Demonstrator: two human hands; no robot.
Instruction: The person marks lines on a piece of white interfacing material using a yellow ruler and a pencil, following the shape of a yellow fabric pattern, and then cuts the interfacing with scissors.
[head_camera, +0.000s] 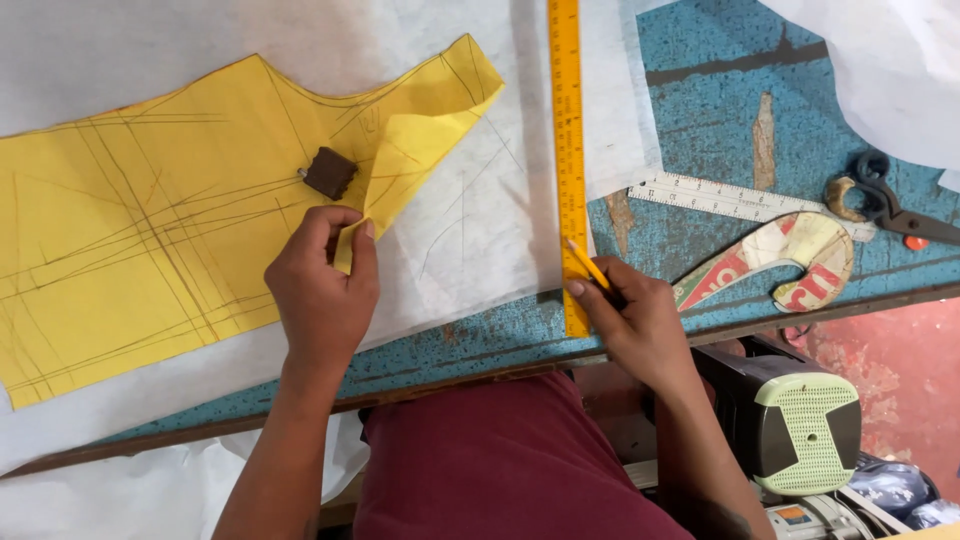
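Observation:
A yellow paper pattern (140, 220) crossed with pencil lines lies on white fabric (470, 220) over the blue table. My left hand (322, 290) pinches the pattern's lower right edge and folds it up. A small dark brown block (329, 172) rests on the pattern just above that hand. My right hand (635, 320) holds a yellow pencil (588, 264), its tip against the lower end of a long yellow ruler (568, 150) that lies upright across the fabric.
A white ruler (720, 197), a curved card template (790, 260) and black scissors (890, 205) lie on the blue table (720, 110) to the right. More white fabric (880, 70) sits at the top right. A dark and green machine (800, 420) stands below the table edge.

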